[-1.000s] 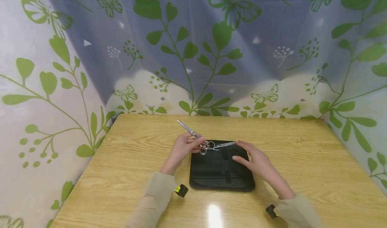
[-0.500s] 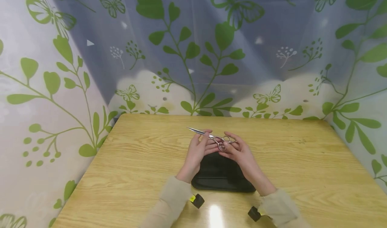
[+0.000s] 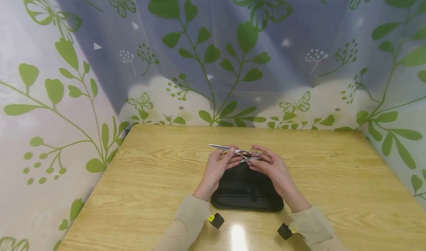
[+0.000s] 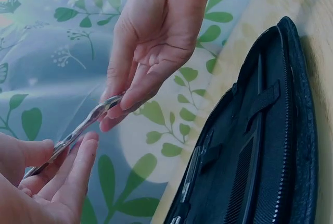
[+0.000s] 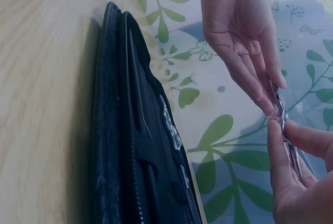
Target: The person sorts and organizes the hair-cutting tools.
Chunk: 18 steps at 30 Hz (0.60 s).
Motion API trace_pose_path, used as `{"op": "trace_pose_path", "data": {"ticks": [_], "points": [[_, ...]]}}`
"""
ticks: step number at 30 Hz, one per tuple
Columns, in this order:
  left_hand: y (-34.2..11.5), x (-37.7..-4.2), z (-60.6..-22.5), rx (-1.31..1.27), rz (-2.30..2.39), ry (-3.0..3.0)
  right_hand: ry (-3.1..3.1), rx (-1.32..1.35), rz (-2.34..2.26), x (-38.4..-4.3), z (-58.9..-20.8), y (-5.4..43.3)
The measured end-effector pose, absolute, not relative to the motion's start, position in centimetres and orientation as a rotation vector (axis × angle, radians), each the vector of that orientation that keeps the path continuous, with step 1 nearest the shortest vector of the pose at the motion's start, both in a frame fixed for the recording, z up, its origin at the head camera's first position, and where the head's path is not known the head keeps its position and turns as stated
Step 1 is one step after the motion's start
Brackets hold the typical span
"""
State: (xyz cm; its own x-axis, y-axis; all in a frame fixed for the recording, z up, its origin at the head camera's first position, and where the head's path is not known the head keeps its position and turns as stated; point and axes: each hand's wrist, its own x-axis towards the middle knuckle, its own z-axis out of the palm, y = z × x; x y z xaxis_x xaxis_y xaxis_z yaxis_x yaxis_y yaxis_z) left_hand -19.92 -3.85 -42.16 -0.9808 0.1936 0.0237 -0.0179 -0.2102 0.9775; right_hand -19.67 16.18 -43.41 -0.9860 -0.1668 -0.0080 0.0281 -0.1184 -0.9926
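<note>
Silver hairdressing scissors (image 3: 219, 146) are held above a black zip case (image 3: 243, 186), their closed blades pointing left. My left hand (image 3: 215, 166) pinches them around the blades and pivot between thumb and fingers. At the ring handles, my right hand (image 3: 275, 169) grips with thumb and fingertips. The left wrist view shows the scissors (image 4: 86, 124) edge-on, bridging both hands. Inside the open case lie a black comb (image 4: 242, 177) and a second pair of scissors (image 4: 191, 172) with a toothed blade, tucked under straps. Its silver handles (image 5: 171, 125) appear in the right wrist view.
The case lies on a wooden table (image 3: 159, 169) near its front. A leaf-and-butterfly patterned curtain (image 3: 213, 58) rises behind the table and along both sides. Small black devices (image 3: 217, 220) hang at both sleeve cuffs.
My right hand has left the toothed scissors in the case and taken the handles of the held scissors. My left hand has moved right, and its grip has shifted toward the blades, which now lie flatter.
</note>
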Motion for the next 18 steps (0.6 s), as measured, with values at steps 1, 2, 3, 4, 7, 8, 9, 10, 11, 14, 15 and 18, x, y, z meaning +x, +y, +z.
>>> {"op": "trace_pose_path", "data": {"ticks": [1,2,3,4,7,8,9,10,11,14,15,18], "points": [[-3.9,-19.9,-42.1,0.221,2.327,1.886,2.003,-0.162,-2.248,-19.7,-43.4,16.2],[-3.9,-19.9,-42.1,0.226,2.321,1.89,2.017,-0.166,-2.243,-19.7,-43.4,16.2],[-4.0,-20.0,-42.1,0.229,2.313,1.896,2.029,-0.167,-2.238,-19.7,-43.4,16.2],[-4.0,-20.0,-42.1,0.231,2.305,1.904,2.037,-0.172,-2.233,-19.7,-43.4,16.3],[-4.1,-20.0,-42.0,0.242,2.28,1.932,2.049,-0.181,-2.226,-19.8,-43.3,16.4],[-4.2,-20.1,-42.0,0.244,2.272,1.937,2.049,-0.183,-2.225,-19.8,-43.3,16.5],[-4.2,-20.1,-42.0,0.255,2.262,1.947,2.045,-0.178,-2.228,-19.9,-43.3,16.6],[-4.2,-20.1,-42.0,0.264,2.254,1.953,2.04,-0.174,-2.23,-19.9,-43.3,16.6],[-4.3,-20.1,-42.0,0.274,2.244,1.959,2.035,-0.17,-2.231,-19.9,-43.3,16.7],[-4.4,-20.2,-42.1,0.312,2.208,1.983,2.025,-0.167,-2.224,-19.9,-43.2,17.0],[-4.4,-20.3,-42.1,0.332,2.194,1.994,2.026,-0.168,-2.22,-19.9,-43.1,17.1],[-4.6,-20.6,-42.3,0.358,2.153,2.031,2.027,-0.181,-2.226,-20.1,-43.0,17.5]]}}
